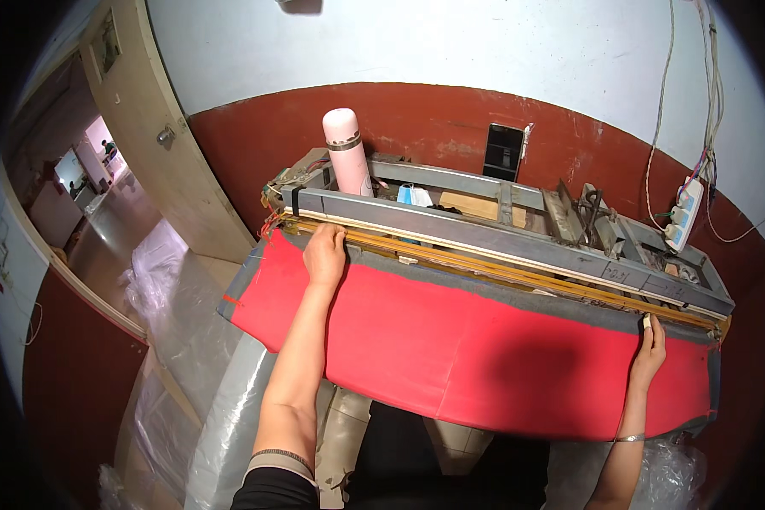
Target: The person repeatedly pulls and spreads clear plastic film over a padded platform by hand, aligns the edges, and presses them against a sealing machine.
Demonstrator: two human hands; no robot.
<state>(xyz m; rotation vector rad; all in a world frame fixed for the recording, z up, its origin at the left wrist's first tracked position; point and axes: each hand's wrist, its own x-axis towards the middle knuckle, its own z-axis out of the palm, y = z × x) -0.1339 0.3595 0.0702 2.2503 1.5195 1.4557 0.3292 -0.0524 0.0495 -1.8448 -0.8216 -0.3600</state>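
Note:
A long bench-like machine has a grey metal frame [484, 223] and yellow-brown strips [484, 265] along its front. Before the strips lies a red cloth [399, 340] over a dark grey cover [527, 293], which shows at the edges. At the left end of the strips is my left hand [325, 253], fingers curled closed at the cover's far edge; what they hold is hidden. Near the right end, my right hand [648, 350] pinches a small pale piece [647, 321], whose kind I cannot make out, beside the strips.
A pink thermos bottle [345, 157] stands on the frame, near a blue-and-white face mask [414, 195]. A phone [502, 151] leans on the wall. A white power strip [682, 214] hangs at the right. Clear plastic sheeting [157, 280] lies left, by an open door [166, 127].

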